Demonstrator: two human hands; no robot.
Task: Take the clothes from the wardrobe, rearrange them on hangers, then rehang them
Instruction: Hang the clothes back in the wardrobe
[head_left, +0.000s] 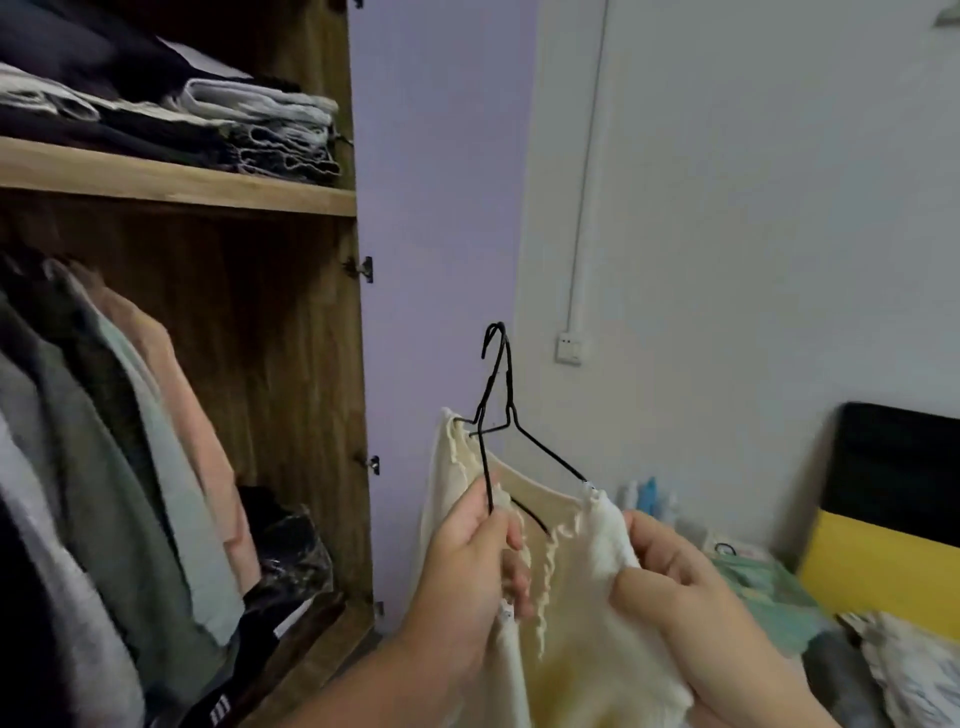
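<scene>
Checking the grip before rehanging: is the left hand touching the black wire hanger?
Touching. The head view shows the left hand pinching the black wire hanger against the cream garment, the wire running straight into its fingertips.

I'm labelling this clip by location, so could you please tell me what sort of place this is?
Most likely a bedroom: an open wardrobe with hanging clothes, folded clothes on its shelf, and what looks like a bed at the right.
</scene>
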